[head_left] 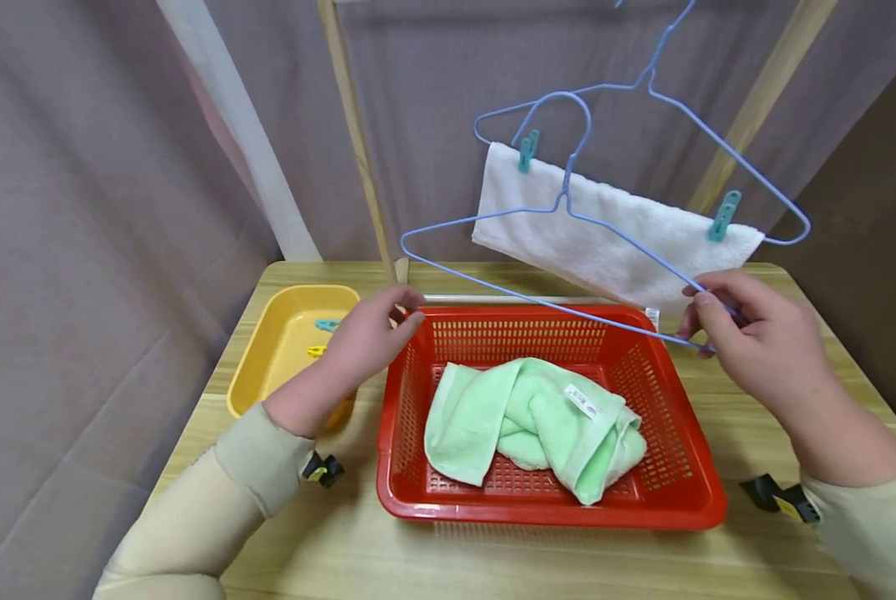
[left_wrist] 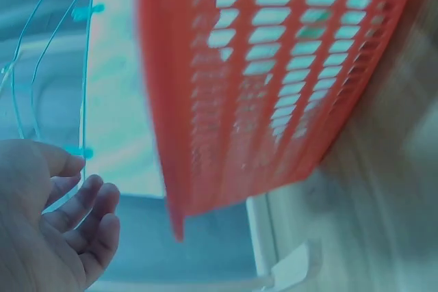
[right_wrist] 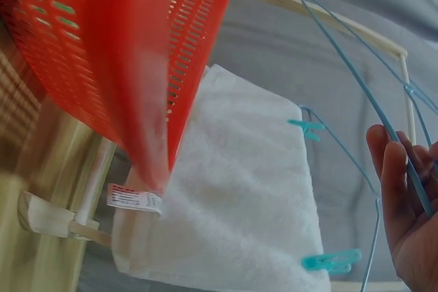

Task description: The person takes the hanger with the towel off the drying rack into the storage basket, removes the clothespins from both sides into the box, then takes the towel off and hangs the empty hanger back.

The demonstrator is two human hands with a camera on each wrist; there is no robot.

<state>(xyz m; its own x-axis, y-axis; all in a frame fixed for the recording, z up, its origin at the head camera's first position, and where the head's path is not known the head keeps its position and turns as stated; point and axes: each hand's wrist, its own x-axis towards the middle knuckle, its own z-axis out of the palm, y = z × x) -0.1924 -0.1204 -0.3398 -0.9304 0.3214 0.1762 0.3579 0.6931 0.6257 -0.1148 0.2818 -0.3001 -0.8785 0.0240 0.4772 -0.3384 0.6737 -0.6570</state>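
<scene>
A blue wire hanger (head_left: pixel 567 179) is held up over the back of a red basket (head_left: pixel 553 515). My right hand (head_left: pixel 763 337) grips it by its right corner, thumb and fingers around the wire. My left hand (head_left: pixel 372 329) hovers by the basket's left rim; in the left wrist view its fingers (left_wrist: pixel 75 217) are loosely bent and hold nothing. Inside the basket lies a crumpled light green towel (head_left: pixel 466 421) with a white label. Behind, a white towel (head_left: pixel 598 208) hangs from a second blue hanger (head_left: pixel 733 152), fixed by two teal clothespins (head_left: pixel 724 217).
To the left, partly behind my left arm, a yellow tray (head_left: pixel 248 367) contains teal and yellow clothespins. A wooden rack (head_left: pixel 357 133) stands at the back of the wooden table (head_left: pixel 568 567). Grey curtains (head_left: pixel 102 250) enclose the area.
</scene>
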